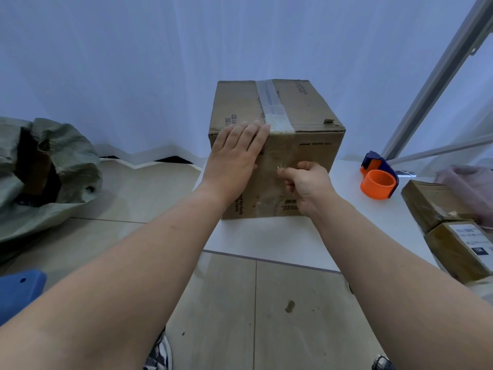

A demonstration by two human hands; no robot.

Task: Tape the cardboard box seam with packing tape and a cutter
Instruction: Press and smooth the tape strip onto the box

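Note:
A brown cardboard box [301, 108] stands on a white table [266, 236]. A strip of clear packing tape [270, 105] runs along its top seam and down over the near edge onto the front face. My left hand [234, 153] lies flat, fingers together, on the box's near top edge and front face, beside the tape. My right hand [304, 182] is at the front face with thumb and forefinger pinched on the loose end of the tape. An orange and blue tape dispenser [378, 180] sits on the table to the right of the box, apart from both hands.
Two taped brown parcels [448, 231] lie at the table's right edge. A grey-green sack [48, 172] sits on the tiled floor at left. A blue stool [18, 292] shows at lower left. White curtains hang behind, and a metal frame [440, 76] leans at right.

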